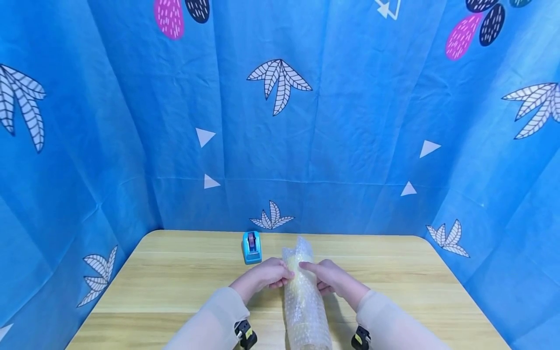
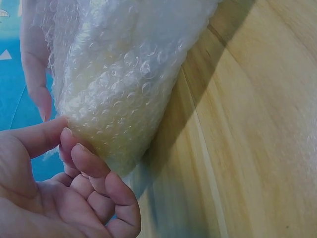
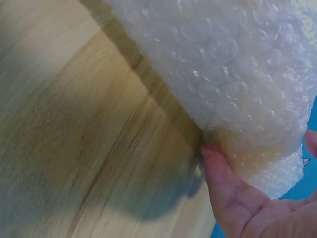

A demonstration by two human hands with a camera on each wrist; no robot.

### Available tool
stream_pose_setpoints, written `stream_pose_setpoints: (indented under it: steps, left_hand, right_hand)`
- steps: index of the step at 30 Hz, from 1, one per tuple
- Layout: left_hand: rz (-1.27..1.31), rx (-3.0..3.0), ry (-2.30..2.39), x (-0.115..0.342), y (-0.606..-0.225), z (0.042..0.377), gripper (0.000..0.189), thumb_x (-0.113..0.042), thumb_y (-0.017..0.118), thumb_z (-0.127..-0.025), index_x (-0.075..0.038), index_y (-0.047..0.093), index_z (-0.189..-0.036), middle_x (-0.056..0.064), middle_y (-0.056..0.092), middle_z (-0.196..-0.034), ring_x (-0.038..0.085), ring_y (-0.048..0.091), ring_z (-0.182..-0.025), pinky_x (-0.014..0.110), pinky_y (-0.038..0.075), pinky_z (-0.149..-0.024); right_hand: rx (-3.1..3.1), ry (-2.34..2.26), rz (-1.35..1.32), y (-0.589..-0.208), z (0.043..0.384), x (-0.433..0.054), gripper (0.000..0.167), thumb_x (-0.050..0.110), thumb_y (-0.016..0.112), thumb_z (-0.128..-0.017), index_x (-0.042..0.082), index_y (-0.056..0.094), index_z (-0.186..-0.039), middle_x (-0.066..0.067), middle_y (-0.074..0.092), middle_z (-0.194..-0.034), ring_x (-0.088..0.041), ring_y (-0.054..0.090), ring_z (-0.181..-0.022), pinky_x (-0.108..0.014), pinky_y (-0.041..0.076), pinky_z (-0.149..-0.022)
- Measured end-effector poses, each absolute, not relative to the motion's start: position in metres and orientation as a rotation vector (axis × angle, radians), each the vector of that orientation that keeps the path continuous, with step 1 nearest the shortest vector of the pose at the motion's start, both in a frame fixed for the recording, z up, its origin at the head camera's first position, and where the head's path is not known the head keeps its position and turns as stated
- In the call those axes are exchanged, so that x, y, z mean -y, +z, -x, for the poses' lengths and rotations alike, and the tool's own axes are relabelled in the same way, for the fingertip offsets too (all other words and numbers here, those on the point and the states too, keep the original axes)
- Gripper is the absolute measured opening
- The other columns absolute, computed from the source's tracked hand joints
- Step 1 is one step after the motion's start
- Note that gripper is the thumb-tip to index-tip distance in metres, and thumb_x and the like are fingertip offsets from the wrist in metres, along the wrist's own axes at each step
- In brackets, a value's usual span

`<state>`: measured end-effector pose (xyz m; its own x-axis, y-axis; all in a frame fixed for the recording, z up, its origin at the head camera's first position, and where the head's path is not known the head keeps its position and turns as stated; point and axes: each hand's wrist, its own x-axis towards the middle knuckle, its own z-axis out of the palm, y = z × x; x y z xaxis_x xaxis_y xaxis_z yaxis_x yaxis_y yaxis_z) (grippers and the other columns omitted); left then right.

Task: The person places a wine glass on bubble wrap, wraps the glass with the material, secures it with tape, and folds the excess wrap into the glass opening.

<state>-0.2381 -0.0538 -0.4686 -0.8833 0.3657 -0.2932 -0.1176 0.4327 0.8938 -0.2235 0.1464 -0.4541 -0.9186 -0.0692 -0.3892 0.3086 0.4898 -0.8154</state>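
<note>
A long bundle of clear bubble wrap (image 1: 306, 311) lies on the table, pointing away from me. A yellowish tint shows through near its far part; what is inside is hidden by the wrap. My left hand (image 1: 270, 273) pinches the bundle's left side between thumb and fingertips, and the left wrist view shows those fingers curled at the wrap's (image 2: 124, 84) edge. From the right, my right hand (image 1: 332, 278) grips the bundle, its thumb over the top and its fingers along the side. Loose film sticks out beyond both hands at the far end.
A blue tape dispenser (image 1: 252, 248) stands near the table's back edge, just beyond my left hand. The light wooden table (image 1: 175, 272) has rounded back corners. Blue patterned curtain (image 1: 262, 146) hangs behind it and along both sides.
</note>
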Motion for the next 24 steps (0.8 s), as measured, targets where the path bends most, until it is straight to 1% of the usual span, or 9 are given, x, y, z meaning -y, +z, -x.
stream_pose_setpoints:
  steps: [5,8,15,18,22,24]
  left_hand:
    - [-0.188,-2.246,1.438,0.052,-0.468,0.238,0.02,-0.017,0.069,-0.093,-0.009,0.058,-0.078,0.0,0.054,-0.067,0.011,0.043,-0.055,0.019,0.03,-0.05]
    - [-0.178,-2.246,1.435,0.051,-0.469,0.24,0.019,-0.017,0.069,-0.093,-0.009,0.058,-0.079,0.0,0.054,-0.067,0.011,0.043,-0.055,0.019,0.031,-0.05]
    - [-0.21,-2.225,1.461,0.053,-0.471,0.241,0.02,-0.017,0.068,-0.093,-0.009,0.058,-0.078,0.0,0.053,-0.067,0.011,0.043,-0.056,0.019,0.032,-0.05]
    - [-0.209,-2.214,1.485,0.055,-0.472,0.241,0.016,-0.016,0.069,-0.093,-0.008,0.059,-0.083,0.0,0.053,-0.069,0.011,0.043,-0.056,0.019,0.032,-0.051]
    - [-0.17,-2.21,1.514,0.058,-0.473,0.24,0.014,-0.015,0.071,-0.092,-0.007,0.06,-0.09,0.001,0.052,-0.072,0.012,0.041,-0.059,0.022,0.035,-0.054]
    - [-0.155,-2.215,1.523,0.059,-0.475,0.241,0.015,-0.016,0.072,-0.091,-0.007,0.06,-0.092,0.002,0.052,-0.077,0.013,0.045,-0.064,0.024,0.04,-0.057]
  right_hand:
    - [-2.394,-1.4,-0.2,-0.456,0.224,-0.146,0.076,0.052,0.067,-0.09,-0.014,0.052,-0.126,-0.021,0.062,-0.098,-0.03,0.065,-0.083,-0.042,0.06,-0.07]
    - [-2.402,-1.401,-0.202,-0.457,0.224,-0.146,0.073,0.05,0.067,-0.09,-0.014,0.053,-0.124,-0.021,0.062,-0.098,-0.03,0.065,-0.081,-0.042,0.06,-0.069]
    - [-2.378,-1.388,-0.176,-0.457,0.226,-0.15,0.076,0.049,0.065,-0.092,-0.017,0.05,-0.128,-0.022,0.062,-0.097,-0.031,0.066,-0.082,-0.043,0.061,-0.071]
    - [-2.328,-1.401,-0.154,-0.457,0.228,-0.153,0.076,0.049,0.064,-0.094,-0.017,0.049,-0.128,-0.023,0.064,-0.098,-0.032,0.068,-0.085,-0.044,0.061,-0.073]
    - [-2.259,-1.446,-0.151,-0.456,0.232,-0.156,0.073,0.045,0.061,-0.097,-0.019,0.046,-0.129,-0.027,0.067,-0.1,-0.036,0.07,-0.088,-0.046,0.061,-0.074]
    - [-2.247,-1.46,-0.155,-0.456,0.233,-0.157,0.073,0.043,0.061,-0.097,-0.02,0.045,-0.129,-0.03,0.066,-0.1,-0.038,0.07,-0.089,-0.047,0.061,-0.074]
